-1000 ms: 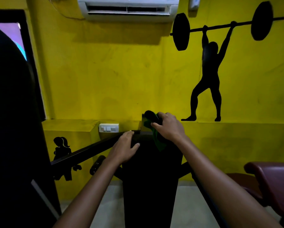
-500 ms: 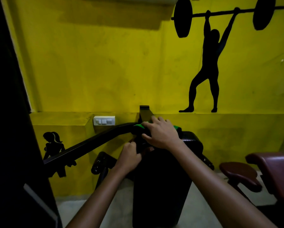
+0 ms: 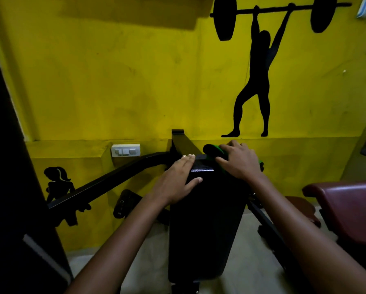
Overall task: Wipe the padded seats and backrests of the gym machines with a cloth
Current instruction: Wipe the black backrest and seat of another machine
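Cloth (image 3: 215, 150), green and dark, sits bunched under the right hand (image 3: 238, 161) at the far top corner of the black pad (image 3: 205, 219), where half a second ago it lay more toward the middle of the pad's top edge; the right hand has slid it out to its own side, fingers curled over it and pressing down. The left hand (image 3: 177, 181) has changed too; a moment ago it gripped lower at the pad's near-left side, and now it lies flat with straight fingers on the top left corner, thumb along the front face, holding nothing. The hands are apart, one at each upper corner, with a bare strip of pad between them. A black metal arm (image 3: 105, 183) runs away beyond the left hand, and a maroon seat (image 3: 347, 204) stands well off past the right hand. My reading is that the top edge has just had its sweep; the long face below both hands looks like the stretch left to wipe, with the left hand steadying the pad for it.
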`<action>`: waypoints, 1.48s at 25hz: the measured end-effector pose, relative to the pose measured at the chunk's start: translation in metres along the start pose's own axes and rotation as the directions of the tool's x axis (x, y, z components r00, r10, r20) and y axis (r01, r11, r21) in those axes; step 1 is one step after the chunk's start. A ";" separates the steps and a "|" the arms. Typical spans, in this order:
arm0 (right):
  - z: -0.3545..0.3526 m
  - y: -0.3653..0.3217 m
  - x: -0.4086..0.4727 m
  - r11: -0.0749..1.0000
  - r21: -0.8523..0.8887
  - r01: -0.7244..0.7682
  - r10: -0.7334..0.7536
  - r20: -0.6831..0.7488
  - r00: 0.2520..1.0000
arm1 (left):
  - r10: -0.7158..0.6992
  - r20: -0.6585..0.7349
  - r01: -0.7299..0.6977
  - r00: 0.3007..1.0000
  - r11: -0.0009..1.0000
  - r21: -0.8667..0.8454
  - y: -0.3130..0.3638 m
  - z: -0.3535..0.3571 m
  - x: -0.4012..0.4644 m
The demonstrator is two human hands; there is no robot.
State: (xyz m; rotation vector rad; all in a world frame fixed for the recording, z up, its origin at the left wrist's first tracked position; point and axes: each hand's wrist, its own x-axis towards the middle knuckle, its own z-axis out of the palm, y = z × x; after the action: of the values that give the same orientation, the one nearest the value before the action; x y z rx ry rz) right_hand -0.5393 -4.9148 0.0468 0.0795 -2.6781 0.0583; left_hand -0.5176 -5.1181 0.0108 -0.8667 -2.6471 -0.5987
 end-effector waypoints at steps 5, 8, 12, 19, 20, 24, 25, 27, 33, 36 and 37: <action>0.006 0.023 -0.010 0.985 0.029 0.168 -0.166 -0.047 0.985 | -0.043 -0.039 0.051 0.998 0.972 0.231 0.013 0.020 0.014; 0.015 0.060 -0.010 0.904 0.412 -0.113 0.129 -0.011 0.992 | -0.044 -0.016 0.046 0.999 0.974 0.224 0.012 0.022 0.015; 0.018 0.061 -0.013 0.892 0.429 -0.141 0.163 -0.014 0.987 | -0.033 0.016 0.026 0.999 0.942 0.334 0.017 0.022 0.022; 0.043 0.074 -0.011 0.444 0.872 -0.205 0.343 0.046 0.938 | 0.028 0.042 -0.043 0.999 0.902 0.429 0.041 0.039 0.054; 0.057 0.081 -0.020 0.167 0.937 -0.306 0.407 0.217 0.887 | 0.048 0.031 -0.057 0.998 0.898 0.436 0.042 0.042 0.056; 0.104 0.087 -0.049 -0.092 0.867 -0.489 0.400 0.482 0.779 | 0.143 0.023 -0.137 0.989 0.875 0.465 0.047 0.057 0.069; 0.104 0.086 -0.046 -0.082 0.882 -0.464 0.414 0.454 0.789 | 0.156 0.022 -0.148 0.988 0.870 0.470 0.051 0.061 0.074; 0.094 0.087 -0.033 -0.072 0.937 -0.342 0.428 0.339 0.838 | 0.181 -0.013 -0.150 0.983 0.852 0.502 0.055 0.068 0.079; 0.119 0.090 -0.045 -0.079 0.957 -0.280 0.415 0.287 0.863 | 0.218 -0.264 -0.025 0.940 0.814 0.580 0.061 0.096 0.067; 0.153 0.096 -0.066 -0.089 0.894 -0.440 0.375 0.439 0.816 | 0.220 -0.326 0.009 0.919 0.816 0.578 0.063 0.105 0.064; 0.152 0.099 -0.065 -0.091 0.893 -0.440 0.361 0.441 0.822 | 0.233 -0.335 0.008 0.913 0.811 0.585 0.061 0.104 0.064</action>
State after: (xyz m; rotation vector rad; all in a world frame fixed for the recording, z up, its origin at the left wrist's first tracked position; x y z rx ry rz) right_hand -0.5553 -4.8210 -0.1205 -0.3379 -1.9400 2.1853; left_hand -0.5445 -4.9928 -0.0367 -0.6261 -2.1793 0.0809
